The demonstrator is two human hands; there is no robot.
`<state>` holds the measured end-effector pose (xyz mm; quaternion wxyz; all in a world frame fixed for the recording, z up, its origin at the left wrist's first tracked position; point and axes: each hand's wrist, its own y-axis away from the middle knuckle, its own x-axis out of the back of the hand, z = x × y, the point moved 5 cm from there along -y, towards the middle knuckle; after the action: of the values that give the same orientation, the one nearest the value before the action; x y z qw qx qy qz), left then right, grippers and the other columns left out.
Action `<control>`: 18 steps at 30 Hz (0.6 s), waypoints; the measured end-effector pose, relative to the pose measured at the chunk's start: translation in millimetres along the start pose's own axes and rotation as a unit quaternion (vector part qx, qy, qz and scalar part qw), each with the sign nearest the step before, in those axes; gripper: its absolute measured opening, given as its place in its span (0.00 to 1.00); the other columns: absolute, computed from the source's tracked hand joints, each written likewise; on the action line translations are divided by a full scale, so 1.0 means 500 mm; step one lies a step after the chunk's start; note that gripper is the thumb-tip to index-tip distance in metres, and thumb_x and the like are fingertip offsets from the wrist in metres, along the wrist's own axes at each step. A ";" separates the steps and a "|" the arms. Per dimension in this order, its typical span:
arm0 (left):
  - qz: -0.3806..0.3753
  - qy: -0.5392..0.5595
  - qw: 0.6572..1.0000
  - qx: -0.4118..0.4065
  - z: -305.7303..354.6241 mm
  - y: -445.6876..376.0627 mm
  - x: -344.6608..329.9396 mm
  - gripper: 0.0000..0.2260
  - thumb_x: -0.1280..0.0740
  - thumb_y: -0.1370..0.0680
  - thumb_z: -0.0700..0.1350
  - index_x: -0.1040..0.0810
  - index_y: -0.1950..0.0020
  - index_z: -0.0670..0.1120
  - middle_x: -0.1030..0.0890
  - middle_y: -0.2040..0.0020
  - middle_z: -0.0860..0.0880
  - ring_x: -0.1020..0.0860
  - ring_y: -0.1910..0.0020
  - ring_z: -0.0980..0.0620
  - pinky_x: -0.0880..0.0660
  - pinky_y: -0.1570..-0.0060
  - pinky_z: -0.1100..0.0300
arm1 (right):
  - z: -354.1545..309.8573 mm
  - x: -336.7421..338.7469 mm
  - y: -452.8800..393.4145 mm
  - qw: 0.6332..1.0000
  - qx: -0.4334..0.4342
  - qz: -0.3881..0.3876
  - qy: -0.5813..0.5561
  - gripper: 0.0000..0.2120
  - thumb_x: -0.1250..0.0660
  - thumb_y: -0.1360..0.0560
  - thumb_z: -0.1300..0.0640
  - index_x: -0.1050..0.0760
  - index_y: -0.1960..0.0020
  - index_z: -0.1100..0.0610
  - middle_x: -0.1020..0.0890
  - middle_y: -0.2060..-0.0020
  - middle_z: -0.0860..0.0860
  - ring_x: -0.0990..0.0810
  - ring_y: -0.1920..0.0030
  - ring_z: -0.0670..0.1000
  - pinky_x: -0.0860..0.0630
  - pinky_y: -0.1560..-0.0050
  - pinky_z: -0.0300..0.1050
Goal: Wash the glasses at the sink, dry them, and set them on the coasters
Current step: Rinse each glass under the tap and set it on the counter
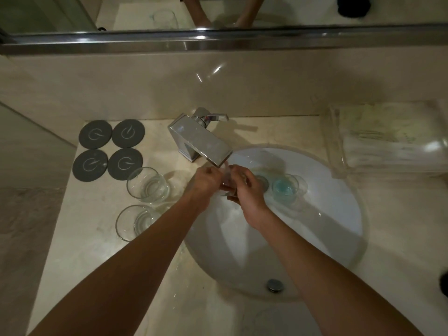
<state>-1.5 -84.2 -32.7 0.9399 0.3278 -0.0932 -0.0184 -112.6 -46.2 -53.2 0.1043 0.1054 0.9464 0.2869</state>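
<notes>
Under the chrome faucet [198, 139], both hands hold a clear glass [228, 183] in the running water over the white sink [327, 226]. My left hand [206, 183] grips it from the left, my right hand [247, 190] from the right. Another glass [287, 186] with a bluish bottom stands in the basin to the right of the hands. Two clear glasses stand on the counter left of the sink, one farther [148, 184] and one nearer [135, 223]. Several dark round coasters [109, 149] lie bare at the back left.
A clear tray holding folded towels [388, 139] sits on the counter right of the sink. A mirror with a metal ledge [218, 42] runs along the back wall. The overflow drain [275, 284] is on the basin's near wall.
</notes>
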 end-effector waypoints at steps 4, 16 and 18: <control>-0.027 -0.010 0.995 -0.095 -0.002 0.003 0.008 0.17 0.36 0.18 0.50 0.15 0.61 0.44 0.15 0.64 0.44 0.16 0.65 0.48 0.19 0.59 0.54 | -0.008 -0.007 -0.011 0.997 -0.070 -0.019 0.021 0.09 0.42 0.17 0.51 0.25 0.43 0.53 0.15 0.57 0.51 0.15 0.58 0.50 0.21 0.62 0.44; -0.111 -0.376 0.836 -0.384 0.019 0.043 0.004 0.15 0.35 0.20 0.53 0.17 0.45 0.43 0.21 0.48 0.54 0.25 0.53 0.64 0.33 0.52 0.78 | -0.037 0.028 0.002 0.977 -0.209 -0.011 0.038 0.12 0.44 0.20 0.55 0.25 0.55 0.58 0.21 0.71 0.53 0.21 0.72 0.51 0.35 0.75 0.38; -0.126 -0.344 0.863 -0.349 0.009 0.033 0.003 0.18 0.35 0.20 0.57 0.16 0.50 0.43 0.16 0.54 0.52 0.20 0.58 0.63 0.26 0.53 0.72 | -0.038 0.027 0.006 0.977 -0.210 -0.008 0.045 0.11 0.44 0.21 0.55 0.25 0.52 0.59 0.20 0.63 0.56 0.20 0.67 0.54 0.34 0.76 0.38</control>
<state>-1.2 -74.1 -18.9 0.8908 -0.0394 -0.3560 -0.2796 -130.0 -50.3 -38.0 0.0838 0.0602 0.8695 0.4830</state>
